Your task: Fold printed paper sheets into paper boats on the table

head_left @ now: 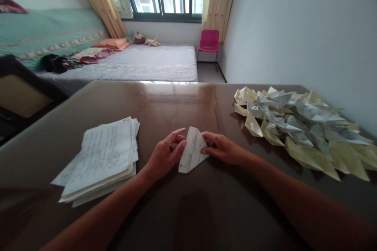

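Folded paper (192, 150) — long axis near-to-far, tip away — pinched by left hand (163, 157) and right hand (224, 150) fingers.

Your forearms run off the bottom edge. The handwriting on the thick stack of white written sheets (103, 157) is too small to read. The heap of cream and grey folded paper shapes (309, 129) is cut by the right edge. Your left hand (165, 156) and right hand (224, 150) cover the side edges of the small white folded paper piece (191, 155), hiding the folds beneath their fingers.
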The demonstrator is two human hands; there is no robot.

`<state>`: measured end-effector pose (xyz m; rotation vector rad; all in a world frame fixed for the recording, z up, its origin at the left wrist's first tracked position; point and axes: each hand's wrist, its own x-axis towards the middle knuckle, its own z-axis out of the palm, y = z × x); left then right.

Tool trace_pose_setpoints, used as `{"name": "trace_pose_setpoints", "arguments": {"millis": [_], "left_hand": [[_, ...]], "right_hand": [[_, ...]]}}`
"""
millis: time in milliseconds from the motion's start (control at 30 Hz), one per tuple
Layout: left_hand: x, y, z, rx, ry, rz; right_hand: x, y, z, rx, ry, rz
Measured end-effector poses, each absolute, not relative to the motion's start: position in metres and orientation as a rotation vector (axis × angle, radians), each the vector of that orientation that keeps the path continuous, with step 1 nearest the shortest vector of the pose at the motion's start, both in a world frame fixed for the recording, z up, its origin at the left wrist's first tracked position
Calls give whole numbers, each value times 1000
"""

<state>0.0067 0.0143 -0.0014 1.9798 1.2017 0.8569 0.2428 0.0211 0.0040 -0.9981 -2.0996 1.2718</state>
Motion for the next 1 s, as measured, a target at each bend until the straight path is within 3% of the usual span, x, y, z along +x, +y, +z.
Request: {"name": "trace_pose_setpoints", "arguments": {"millis": [133, 333, 467, 667, 1000], "left_hand": [[2, 14, 5, 2238, 1123, 979], [4, 4, 14, 2709, 729, 493], [8, 3, 5, 2753, 689, 541], [6, 12, -6, 2927, 918, 657], [2, 12, 2, 2898, 1031, 434]], "right_hand": [[254, 25, 13, -861, -2294, 1247], [261, 30, 10, -933, -2245, 1325], [254, 35, -1, -1025, -2102, 1312], [242, 34, -7, -1203, -1892, 829], [248, 18, 5, -1013, -2578, 470]]}}
